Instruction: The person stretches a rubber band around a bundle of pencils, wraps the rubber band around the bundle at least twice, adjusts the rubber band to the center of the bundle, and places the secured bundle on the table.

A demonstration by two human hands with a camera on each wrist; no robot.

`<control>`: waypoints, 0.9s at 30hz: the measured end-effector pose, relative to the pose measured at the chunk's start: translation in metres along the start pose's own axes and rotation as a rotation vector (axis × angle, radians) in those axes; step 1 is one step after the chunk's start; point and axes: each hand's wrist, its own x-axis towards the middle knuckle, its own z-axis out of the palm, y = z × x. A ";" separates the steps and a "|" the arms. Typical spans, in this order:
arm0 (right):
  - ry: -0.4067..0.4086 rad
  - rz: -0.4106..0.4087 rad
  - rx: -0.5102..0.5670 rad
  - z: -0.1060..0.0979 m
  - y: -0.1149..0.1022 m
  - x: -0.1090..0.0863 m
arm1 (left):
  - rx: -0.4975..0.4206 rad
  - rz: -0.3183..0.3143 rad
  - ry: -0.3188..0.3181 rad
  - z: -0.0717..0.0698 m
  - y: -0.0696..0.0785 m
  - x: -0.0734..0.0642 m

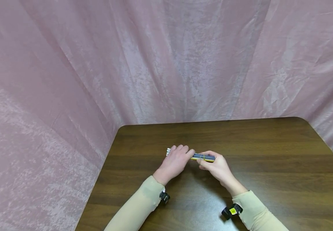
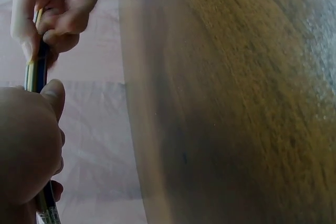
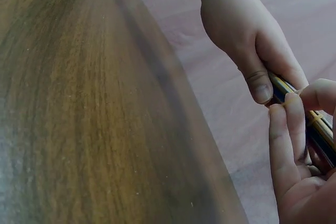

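Observation:
A bundle of pencils [image 1: 196, 156], dark blue and yellow, is held sideways over the table by both hands. My left hand [image 1: 176, 160] grips its left part from above, and the white pencil ends stick out beyond the fingers. Around the right part, my right hand [image 1: 219, 167] holds the bundle between thumb and fingers. A thin yellow rubber band [image 3: 316, 118] circles the pencils close to the right fingers. Another bit of yellow band shows at the right fingertips in the right wrist view, where the fingers partly hide it.
The brown wooden table [image 1: 270, 150] lies under both hands, with rounded far corners. Pink curtain cloth [image 1: 183, 64] hangs behind it and down the left side. A small black camera [image 1: 232, 211] sits on the right wrist, another on the left.

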 end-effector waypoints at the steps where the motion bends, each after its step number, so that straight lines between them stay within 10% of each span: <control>1: 0.006 0.000 -0.013 0.000 0.000 0.000 | 0.003 0.002 0.002 0.000 0.000 0.000; 7: 0.008 -0.044 -0.114 -0.007 0.005 -0.002 | 0.063 0.028 -0.005 -0.005 -0.001 -0.001; 18: -0.014 -0.446 -0.723 -0.029 -0.001 -0.001 | 0.037 0.033 -0.017 -0.011 -0.007 -0.002; 27: -0.016 -0.496 -0.920 -0.047 -0.008 0.001 | 0.032 -0.024 -0.027 -0.012 -0.013 -0.002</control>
